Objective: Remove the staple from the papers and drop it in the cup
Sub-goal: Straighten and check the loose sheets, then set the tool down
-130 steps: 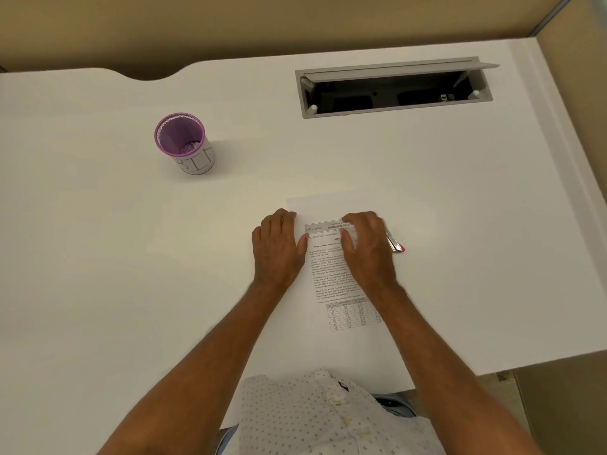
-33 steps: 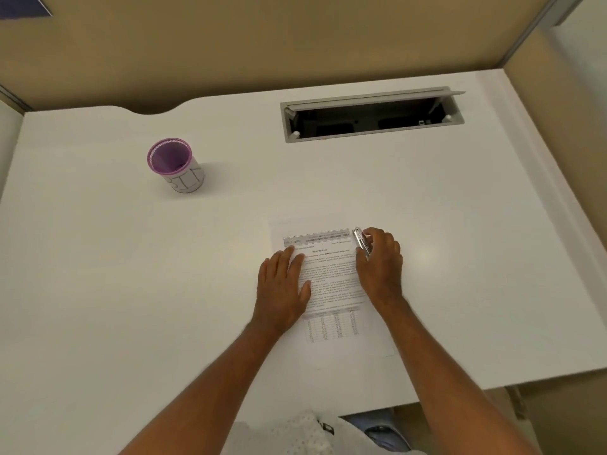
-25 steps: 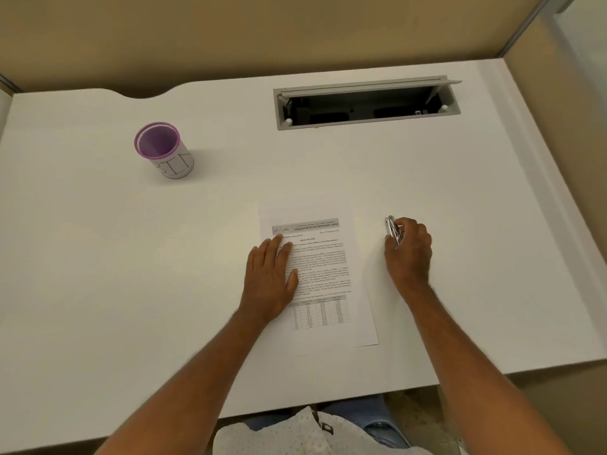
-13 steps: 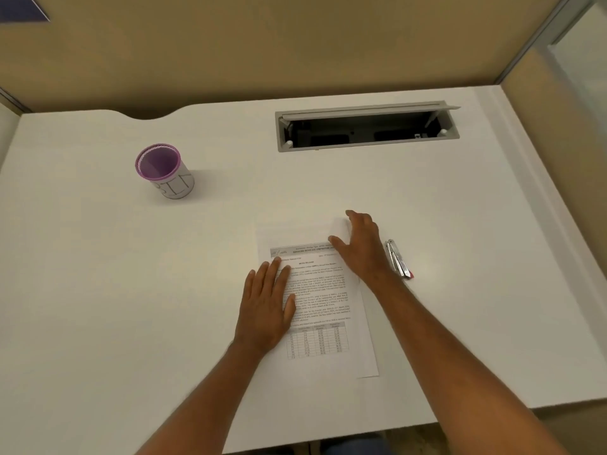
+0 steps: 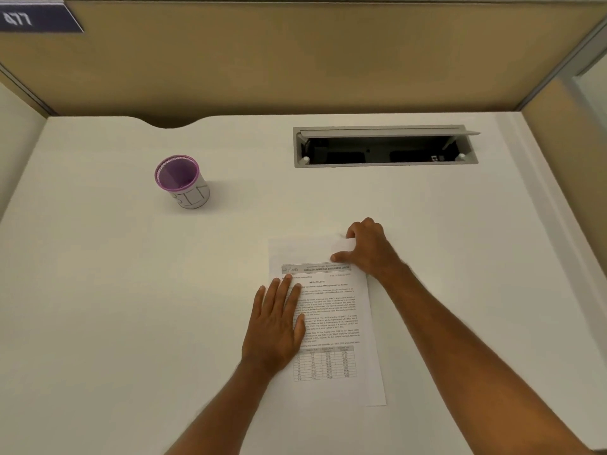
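Papers (image 5: 331, 310) under both hands, right (image 5: 369, 249) pinching corner

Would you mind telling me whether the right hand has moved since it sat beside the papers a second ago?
Yes. The right hand has gone left, back onto the top right corner of the papers, which the left hand holds flat.

papers (image 5: 331, 323) lie on surface (image 5: 115, 307), centre toward near edge. left hand (image 5: 274, 326) flat on their left side, right hand (image 5: 369, 249) on far right corner. cup (image 5: 182, 182) far-left, well apart. cable hatch (image 5: 384, 147) by far edge, right.
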Demonstrator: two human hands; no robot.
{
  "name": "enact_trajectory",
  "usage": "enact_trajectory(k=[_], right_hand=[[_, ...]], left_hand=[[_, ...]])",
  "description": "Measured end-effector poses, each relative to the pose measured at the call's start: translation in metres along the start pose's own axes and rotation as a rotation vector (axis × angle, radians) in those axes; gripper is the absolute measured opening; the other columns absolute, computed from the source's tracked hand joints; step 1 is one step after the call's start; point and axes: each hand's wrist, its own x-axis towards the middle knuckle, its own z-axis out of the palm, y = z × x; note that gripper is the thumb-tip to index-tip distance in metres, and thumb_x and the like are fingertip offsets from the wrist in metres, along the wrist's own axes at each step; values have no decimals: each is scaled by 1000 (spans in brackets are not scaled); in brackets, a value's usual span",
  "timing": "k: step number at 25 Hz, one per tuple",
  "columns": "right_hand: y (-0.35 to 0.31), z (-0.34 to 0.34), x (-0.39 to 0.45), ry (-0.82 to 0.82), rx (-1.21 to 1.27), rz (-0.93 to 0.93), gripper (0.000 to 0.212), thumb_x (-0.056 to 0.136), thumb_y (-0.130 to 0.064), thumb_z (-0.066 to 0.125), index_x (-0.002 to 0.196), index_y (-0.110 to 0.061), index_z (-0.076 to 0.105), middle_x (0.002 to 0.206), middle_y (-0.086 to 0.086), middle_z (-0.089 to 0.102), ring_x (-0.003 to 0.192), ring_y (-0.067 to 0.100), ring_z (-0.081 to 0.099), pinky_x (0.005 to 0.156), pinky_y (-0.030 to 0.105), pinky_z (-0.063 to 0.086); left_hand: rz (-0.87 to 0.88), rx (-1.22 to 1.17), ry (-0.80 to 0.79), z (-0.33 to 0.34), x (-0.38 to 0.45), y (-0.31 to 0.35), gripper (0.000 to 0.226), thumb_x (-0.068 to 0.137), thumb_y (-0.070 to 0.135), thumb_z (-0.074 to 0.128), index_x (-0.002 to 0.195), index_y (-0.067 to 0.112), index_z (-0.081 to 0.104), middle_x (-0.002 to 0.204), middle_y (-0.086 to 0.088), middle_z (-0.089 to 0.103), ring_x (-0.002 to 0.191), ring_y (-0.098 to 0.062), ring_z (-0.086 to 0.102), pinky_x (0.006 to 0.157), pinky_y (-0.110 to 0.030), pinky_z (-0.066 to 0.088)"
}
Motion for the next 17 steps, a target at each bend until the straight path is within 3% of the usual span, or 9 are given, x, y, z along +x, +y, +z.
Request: enact_trajectory(k=[3,6,10,12,14,17], right_hand=[[-6,-2,-1,-125,-29,10,80,61,-70,85,117,-16,63,117,3,57,107,21,55,82,36,51],[-6,-3,-13,-146,223,92,82,61,-68,87,122,-24,54,116,-3,62,95,14,62,69,27,49],[-1,13,-52,33,828,282,92,65,-43,96,135,-23,39,127,1,62,106,17,68,89,38,59],[2,29,-75,86,953,317,79,71,-35,94,131,-21,45,121,1,69,102,17,73,86,37,62],[6,42,-94,52,980,322,51,81,-34,87,123,-24,59,115,-1,76,95,12,77,76,28,63],[11,49,-108,-24,979,293,26,95,-25,72,121,-23,70,114,-1,79,95,13,78,78,29,63]], left_hand=[[6,-2,19,1,0,0,64,102,41,43,160,17,33,170,-8,26,157,-28,23,126,-55,24],[13,1,35,0,1,0,64,101,40,45,159,16,35,170,-8,27,157,-29,25,125,-55,25],[10,13,38,-1,0,1,65,101,40,46,160,16,34,170,-8,26,157,-29,24,125,-55,25],[12,13,41,0,0,0,65,101,40,46,160,16,33,170,-8,26,157,-29,24,125,-55,24],[13,11,41,0,0,0,64,102,40,45,160,16,33,170,-8,26,158,-28,23,125,-55,24],[9,-5,20,-2,1,1,64,102,40,44,160,16,33,171,-8,25,158,-28,22,125,-55,24]])
